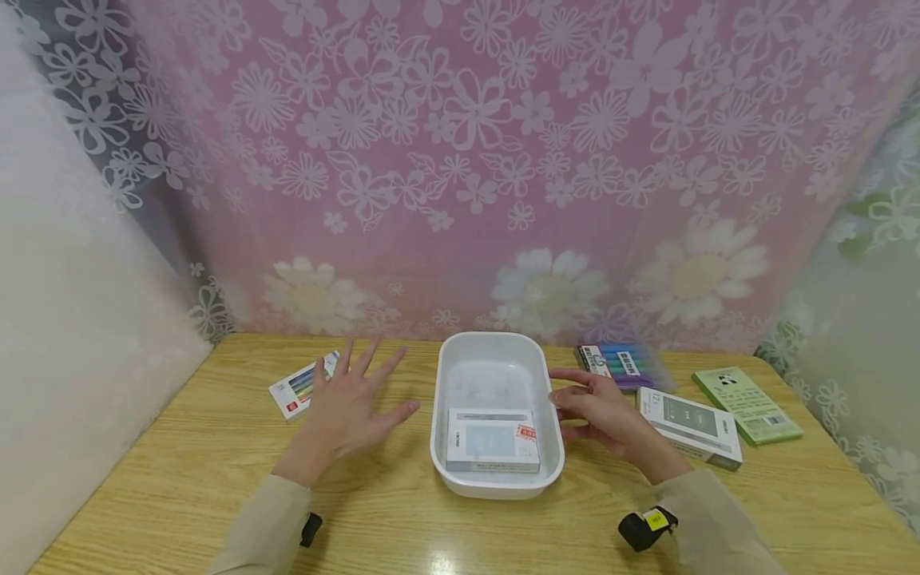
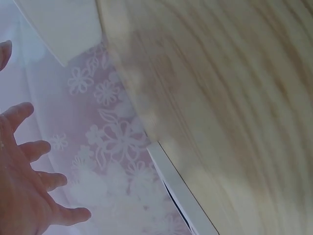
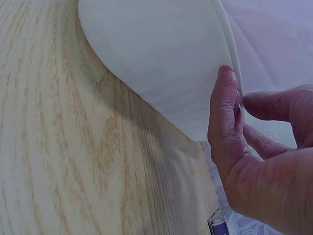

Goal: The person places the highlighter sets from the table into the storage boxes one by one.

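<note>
A white plastic tray [image 1: 489, 375] stands in the middle of the table, with a white box bearing a pale blue panel [image 1: 492, 441] lying in its near half. My right hand [image 1: 600, 411] touches the tray's right side. In the right wrist view its fingers [image 3: 224, 103] lie against the outer wall and at the rim. Left of the tray, my left hand [image 1: 348, 411] is spread and holds nothing. It partly hides a flat white box with coloured stripes [image 1: 293, 393]; the left wrist view catches a white box edge [image 2: 181, 191].
To the right lie a clear pack of coloured pens [image 1: 625, 367], a white box with a grey-green panel [image 1: 690, 427] and a green box with a panda picture [image 1: 747, 403]. A pink flowered curtain [image 1: 460, 200] hangs behind the wooden table [image 1: 388, 527].
</note>
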A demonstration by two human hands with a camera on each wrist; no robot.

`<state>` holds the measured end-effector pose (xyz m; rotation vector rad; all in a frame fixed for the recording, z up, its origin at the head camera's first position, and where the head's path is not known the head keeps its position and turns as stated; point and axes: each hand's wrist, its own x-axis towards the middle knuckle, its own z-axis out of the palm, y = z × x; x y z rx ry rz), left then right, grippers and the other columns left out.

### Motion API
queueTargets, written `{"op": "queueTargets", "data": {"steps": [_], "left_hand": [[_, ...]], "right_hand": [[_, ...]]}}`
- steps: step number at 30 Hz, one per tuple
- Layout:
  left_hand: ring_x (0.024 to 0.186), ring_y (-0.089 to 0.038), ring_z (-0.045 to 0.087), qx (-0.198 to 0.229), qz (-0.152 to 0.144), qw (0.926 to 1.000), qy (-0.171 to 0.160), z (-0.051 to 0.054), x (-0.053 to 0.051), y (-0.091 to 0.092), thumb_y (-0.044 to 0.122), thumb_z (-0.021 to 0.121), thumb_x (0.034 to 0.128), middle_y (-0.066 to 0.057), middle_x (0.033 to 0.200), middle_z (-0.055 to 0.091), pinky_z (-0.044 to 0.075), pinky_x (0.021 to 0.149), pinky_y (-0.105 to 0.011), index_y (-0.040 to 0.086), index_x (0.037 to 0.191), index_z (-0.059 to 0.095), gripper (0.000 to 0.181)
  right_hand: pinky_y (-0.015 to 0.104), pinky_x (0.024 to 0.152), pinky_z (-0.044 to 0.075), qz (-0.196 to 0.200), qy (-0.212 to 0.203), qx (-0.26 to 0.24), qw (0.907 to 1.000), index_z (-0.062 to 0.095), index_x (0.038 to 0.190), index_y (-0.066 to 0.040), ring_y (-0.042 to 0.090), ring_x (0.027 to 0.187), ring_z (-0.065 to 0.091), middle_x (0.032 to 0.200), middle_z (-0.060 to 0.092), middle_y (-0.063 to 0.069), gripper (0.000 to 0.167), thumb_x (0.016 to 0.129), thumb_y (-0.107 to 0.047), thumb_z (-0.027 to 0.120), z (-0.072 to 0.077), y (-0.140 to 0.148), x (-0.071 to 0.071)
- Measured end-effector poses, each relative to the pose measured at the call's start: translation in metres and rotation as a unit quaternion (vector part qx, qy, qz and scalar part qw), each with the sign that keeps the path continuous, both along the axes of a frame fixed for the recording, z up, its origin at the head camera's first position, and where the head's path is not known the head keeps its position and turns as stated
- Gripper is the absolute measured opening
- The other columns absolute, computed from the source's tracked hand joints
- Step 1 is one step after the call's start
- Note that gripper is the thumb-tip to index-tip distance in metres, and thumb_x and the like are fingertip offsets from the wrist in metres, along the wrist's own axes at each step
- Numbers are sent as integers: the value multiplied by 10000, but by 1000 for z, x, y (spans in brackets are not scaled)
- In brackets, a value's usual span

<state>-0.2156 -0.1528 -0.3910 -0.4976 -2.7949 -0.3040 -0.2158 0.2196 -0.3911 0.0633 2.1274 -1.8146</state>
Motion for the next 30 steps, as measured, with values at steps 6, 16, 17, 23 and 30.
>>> {"op": "queueTargets", "data": {"steps": [6,16,17,23,30], "left_hand": [[1544,-495,208,-86,115,9999,15,0,-3,-17,752,520,906,-111,1680,310,186,1109,-820,363,1586,371,797],[1555,-495,161,-259,267,9989,-284,-2,-9,-41,756,487,923,-113,1700,255,163,1098,-838,358,1607,319,809],[1555,-499,155,-264,292,9986,-344,-3,-10,-44,758,482,926,-119,1701,248,154,1096,-842,361,1611,305,811],[1554,-514,122,-273,398,9970,-605,-7,-16,-57,770,453,933,-152,1707,205,96,1059,-886,370,1627,245,828],[1546,-536,94,-257,443,9949,-866,-8,-21,-67,776,448,932,-169,1718,140,76,1035,-904,320,1635,247,862]], "right_hand": [[349,755,628,1,1,14,10000,353,1571,-67,190,954,726,1177,729,100,630,1018,-198,623,-1,1,0],[347,759,628,104,42,-81,9999,349,1576,-72,189,956,730,1151,737,71,636,1019,-207,624,-3,3,0],[345,759,628,111,44,-80,9999,347,1577,-72,188,955,730,1151,737,70,637,1019,-208,623,-3,3,0],[342,760,627,92,30,-77,9999,353,1575,-74,193,964,724,1169,723,89,627,1021,-202,618,-1,3,-1],[342,759,627,109,2,-120,9999,348,1577,-68,188,958,726,1165,720,92,625,1023,-188,612,1,2,0]]}}
